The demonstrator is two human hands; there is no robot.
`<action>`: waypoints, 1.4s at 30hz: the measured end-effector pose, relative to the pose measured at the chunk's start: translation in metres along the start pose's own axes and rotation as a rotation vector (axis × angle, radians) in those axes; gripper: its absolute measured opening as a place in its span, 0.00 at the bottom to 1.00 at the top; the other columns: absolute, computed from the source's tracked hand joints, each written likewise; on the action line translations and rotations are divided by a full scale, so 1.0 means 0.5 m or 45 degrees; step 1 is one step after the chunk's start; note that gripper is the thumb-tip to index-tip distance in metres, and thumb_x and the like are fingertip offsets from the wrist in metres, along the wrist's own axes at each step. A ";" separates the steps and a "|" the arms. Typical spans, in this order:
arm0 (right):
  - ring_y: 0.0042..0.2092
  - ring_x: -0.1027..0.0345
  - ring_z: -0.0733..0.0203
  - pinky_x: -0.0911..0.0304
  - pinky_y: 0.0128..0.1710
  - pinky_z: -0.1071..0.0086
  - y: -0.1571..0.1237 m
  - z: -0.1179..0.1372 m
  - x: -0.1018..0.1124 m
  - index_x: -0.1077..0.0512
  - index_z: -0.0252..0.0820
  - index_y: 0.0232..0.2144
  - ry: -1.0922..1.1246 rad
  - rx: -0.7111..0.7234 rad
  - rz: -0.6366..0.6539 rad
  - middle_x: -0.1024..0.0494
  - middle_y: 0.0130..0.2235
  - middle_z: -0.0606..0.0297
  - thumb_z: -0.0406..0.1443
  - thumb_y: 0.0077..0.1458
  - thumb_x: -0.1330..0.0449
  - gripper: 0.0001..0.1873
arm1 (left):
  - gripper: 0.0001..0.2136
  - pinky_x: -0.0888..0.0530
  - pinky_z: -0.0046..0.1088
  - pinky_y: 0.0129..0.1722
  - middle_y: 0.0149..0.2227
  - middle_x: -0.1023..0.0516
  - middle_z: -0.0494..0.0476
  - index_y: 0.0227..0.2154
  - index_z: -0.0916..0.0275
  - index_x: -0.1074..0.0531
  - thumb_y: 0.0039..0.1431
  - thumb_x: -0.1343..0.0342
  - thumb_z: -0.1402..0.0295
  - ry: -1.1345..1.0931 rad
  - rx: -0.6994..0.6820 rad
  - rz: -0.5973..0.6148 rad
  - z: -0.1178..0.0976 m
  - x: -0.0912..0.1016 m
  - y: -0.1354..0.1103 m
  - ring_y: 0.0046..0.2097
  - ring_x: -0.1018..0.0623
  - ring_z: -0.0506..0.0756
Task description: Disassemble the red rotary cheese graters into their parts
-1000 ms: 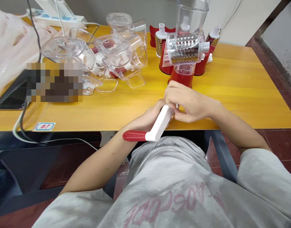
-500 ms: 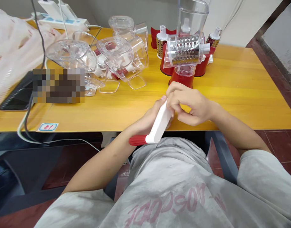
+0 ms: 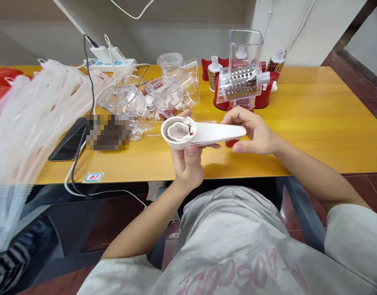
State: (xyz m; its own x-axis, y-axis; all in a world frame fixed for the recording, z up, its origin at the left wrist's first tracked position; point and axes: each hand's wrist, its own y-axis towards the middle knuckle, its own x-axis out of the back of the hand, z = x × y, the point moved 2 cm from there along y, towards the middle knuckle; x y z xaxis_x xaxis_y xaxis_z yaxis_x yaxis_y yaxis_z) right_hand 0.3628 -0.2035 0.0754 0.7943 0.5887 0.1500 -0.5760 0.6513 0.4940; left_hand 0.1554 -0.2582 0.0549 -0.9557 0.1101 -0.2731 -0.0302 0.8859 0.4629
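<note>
I hold a white crank handle [image 3: 206, 133] level above the yellow table's [image 3: 314, 123] front edge, its round hub end on the left. My left hand [image 3: 186, 162] grips that hub end from below, thumb on its rim. My right hand [image 3: 252, 133] pinches the narrow end on the right; the red knob [image 3: 230, 143] is mostly hidden under it. Behind the hands stands a rotary grater [image 3: 242, 76] with a clear hopper, a metal drum and a red base.
Clear plastic grater parts [image 3: 151, 94] are piled at centre left. Metal drums on a red stand [image 3: 214, 76] sit beside the grater. A power strip [image 3: 111, 63], cables, a dark phone [image 3: 68, 141] and a stack of white plastic bags [image 3: 28, 123] fill the left side.
The crank handle was turned from pointing down toward my lap to lying level, hub end now left and facing up. My view rose, showing more of the wall and the bags on the left.
</note>
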 end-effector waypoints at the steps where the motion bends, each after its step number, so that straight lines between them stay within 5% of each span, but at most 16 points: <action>1: 0.41 0.26 0.75 0.32 0.40 0.81 -0.001 0.001 -0.002 0.30 0.37 0.52 -0.055 0.009 -0.022 0.21 0.45 0.64 0.52 0.57 0.20 0.36 | 0.34 0.12 0.35 0.49 0.57 0.14 0.62 0.70 0.48 0.30 0.70 0.33 0.37 -0.001 -0.062 0.033 0.007 0.001 -0.001 0.59 0.12 0.64; 4: 0.42 0.25 0.74 0.31 0.42 0.79 -0.004 -0.003 0.005 0.27 0.36 0.49 -0.233 0.023 -0.087 0.20 0.46 0.63 0.50 0.58 0.21 0.31 | 0.33 0.15 0.42 0.62 0.66 0.17 0.67 0.73 0.48 0.31 0.72 0.31 0.44 0.015 -0.113 0.137 0.038 -0.001 -0.005 0.65 0.15 0.65; 9: 0.46 0.27 0.70 0.30 0.47 0.76 -0.005 -0.009 0.018 0.27 0.36 0.43 -0.489 0.099 -0.018 0.20 0.45 0.63 0.57 0.54 0.20 0.35 | 0.41 0.22 0.54 0.72 0.61 0.15 0.73 0.74 0.56 0.33 0.67 0.26 0.42 0.121 -0.128 0.182 0.066 -0.007 -0.003 0.69 0.16 0.72; 13: 0.50 0.27 0.68 0.30 0.53 0.72 -0.008 -0.004 0.017 0.27 0.38 0.47 -0.658 0.271 -0.068 0.20 0.49 0.61 0.56 0.57 0.21 0.33 | 0.38 0.27 0.61 0.76 0.64 0.17 0.70 0.75 0.50 0.35 0.69 0.26 0.46 0.219 -0.199 0.232 0.064 0.001 -0.010 0.69 0.16 0.71; 19: 0.51 0.28 0.68 0.31 0.56 0.70 -0.014 0.000 -0.005 0.30 0.40 0.50 -0.760 0.532 -0.039 0.22 0.49 0.63 0.44 0.67 0.28 0.20 | 0.23 0.23 0.53 0.73 0.66 0.20 0.68 0.68 0.51 0.35 0.79 0.36 0.55 0.401 -0.324 0.258 0.065 0.017 -0.038 0.68 0.17 0.66; 26: 0.54 0.30 0.68 0.32 0.62 0.67 -0.019 0.013 -0.051 0.36 0.40 0.49 -0.841 0.562 0.085 0.25 0.48 0.64 0.31 0.74 0.41 0.07 | 0.28 0.18 0.43 0.64 0.60 0.24 0.65 0.70 0.55 0.35 0.75 0.31 0.57 0.615 -0.644 0.230 0.101 0.039 -0.029 0.61 0.17 0.63; 33: 0.58 0.30 0.67 0.30 0.63 0.66 -0.020 0.008 -0.064 0.37 0.42 0.49 -0.873 0.656 0.026 0.25 0.51 0.64 0.33 0.74 0.38 0.10 | 0.22 0.17 0.47 0.63 0.58 0.24 0.66 0.68 0.55 0.37 0.79 0.38 0.60 0.597 -0.738 0.233 0.107 0.028 -0.026 0.61 0.17 0.64; 42: 0.59 0.31 0.67 0.33 0.62 0.65 -0.023 -0.004 -0.067 0.37 0.43 0.49 -0.856 0.736 0.022 0.26 0.53 0.63 0.33 0.73 0.38 0.11 | 0.24 0.18 0.45 0.61 0.58 0.23 0.63 0.69 0.51 0.35 0.77 0.35 0.65 0.519 -0.787 0.238 0.115 0.022 -0.030 0.61 0.18 0.62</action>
State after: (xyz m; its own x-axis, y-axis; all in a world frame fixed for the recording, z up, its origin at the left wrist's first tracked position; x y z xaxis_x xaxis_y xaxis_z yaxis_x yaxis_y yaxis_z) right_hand 0.3426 -0.2297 0.0632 0.8366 0.0722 0.5430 -0.5458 0.1943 0.8150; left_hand 0.1622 -0.2442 -0.0034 -0.9899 -0.0475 0.1336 0.0991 0.4425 0.8913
